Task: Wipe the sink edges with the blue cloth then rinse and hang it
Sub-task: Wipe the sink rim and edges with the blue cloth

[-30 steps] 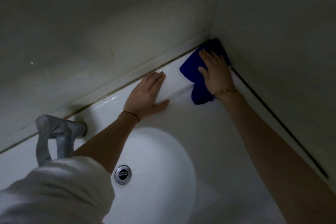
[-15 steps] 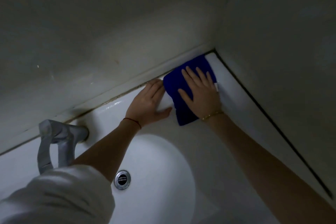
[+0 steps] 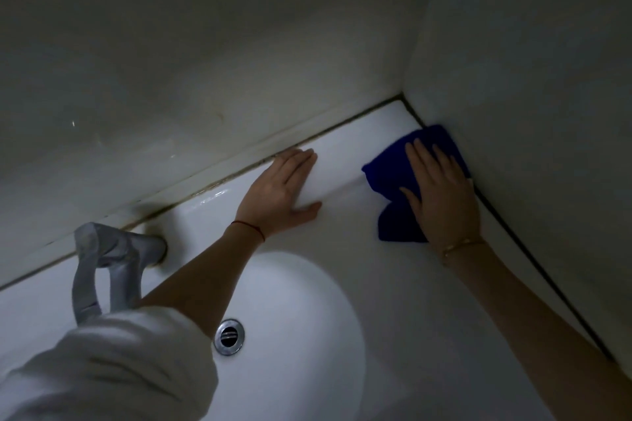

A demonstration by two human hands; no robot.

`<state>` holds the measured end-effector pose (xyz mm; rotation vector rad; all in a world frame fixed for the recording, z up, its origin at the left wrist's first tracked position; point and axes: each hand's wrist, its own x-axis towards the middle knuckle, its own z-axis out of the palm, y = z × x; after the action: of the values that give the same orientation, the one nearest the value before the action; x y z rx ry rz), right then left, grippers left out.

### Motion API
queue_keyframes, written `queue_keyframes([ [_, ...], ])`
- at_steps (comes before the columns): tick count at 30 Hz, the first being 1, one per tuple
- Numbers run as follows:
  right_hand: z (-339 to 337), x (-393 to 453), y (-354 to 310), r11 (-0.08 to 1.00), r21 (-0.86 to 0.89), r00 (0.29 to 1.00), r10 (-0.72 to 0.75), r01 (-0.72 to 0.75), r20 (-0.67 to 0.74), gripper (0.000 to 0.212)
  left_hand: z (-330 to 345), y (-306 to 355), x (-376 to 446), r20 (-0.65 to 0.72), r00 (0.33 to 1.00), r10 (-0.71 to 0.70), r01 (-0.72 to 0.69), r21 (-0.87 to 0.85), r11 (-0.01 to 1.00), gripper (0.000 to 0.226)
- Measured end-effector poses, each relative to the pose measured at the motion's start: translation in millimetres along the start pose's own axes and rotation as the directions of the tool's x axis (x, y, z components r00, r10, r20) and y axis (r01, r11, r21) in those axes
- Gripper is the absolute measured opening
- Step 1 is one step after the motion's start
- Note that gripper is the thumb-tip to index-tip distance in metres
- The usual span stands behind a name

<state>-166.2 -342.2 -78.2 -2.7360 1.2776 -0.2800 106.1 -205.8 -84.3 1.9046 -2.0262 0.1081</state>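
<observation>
Dim white sink (image 3: 393, 301); right hand (image 3: 441, 195) flat, fingers spread on blue cloth (image 3: 393, 161), left hand (image 3: 280, 191) braced, fingers together. Could skip dark wall seam (image 3: 513, 236).

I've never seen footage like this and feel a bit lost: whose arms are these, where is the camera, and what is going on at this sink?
There is no machine here. A person wears a camera on the head, looking forward and down, so you see their own two bare arms reaching out. Below is a white sink set into a corner of two walls, with a metal drain in the bowl and a tap at the left. The right hand lies flat, fingers spread, pressing a blue cloth onto the rim beside the side wall. The left hand holds nothing; it rests flat on the back ledge. A white sleeve covers the left upper arm.
</observation>
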Motion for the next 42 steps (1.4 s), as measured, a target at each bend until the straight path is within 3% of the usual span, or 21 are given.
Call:
queue_keyframes([
  [6,8.8,42.6,-8.0,0.999,0.003,0.998,-0.05,0.05,0.042,0.072,0.6,-2.2,-0.3,0.001,1.0,0.002,-0.002,0.003,1.0,0.078],
  [15,-11.9,-53.1,11.8,1.0,-0.02,1.0,-0.005,0.005,0.01,0.072,3.7,-3.6,-1.0,-0.029,0.999,0.024,-0.024,0.006,1.0,0.076],
  [23,-0.9,9.7,-3.4,1.0,0.025,0.997,0.0,-0.002,0.077,0.072,2.2,-3.9,-1.4,-0.027,0.999,0.023,-0.023,0.013,1.0,0.076],
  [32,-39.0,-162.1,36.9,0.997,-0.029,0.99,0.074,-0.071,0.119,0.078,4.4,-4.4,-3.4,-0.018,0.999,0.027,-0.026,0.023,0.999,0.076],
  [42,-14.1,-48.2,10.8,0.999,0.04,0.995,-0.008,0.004,0.095,0.073,4.0,-2.5,-2.8,-0.021,0.999,0.032,-0.031,0.041,0.999,0.076],
])
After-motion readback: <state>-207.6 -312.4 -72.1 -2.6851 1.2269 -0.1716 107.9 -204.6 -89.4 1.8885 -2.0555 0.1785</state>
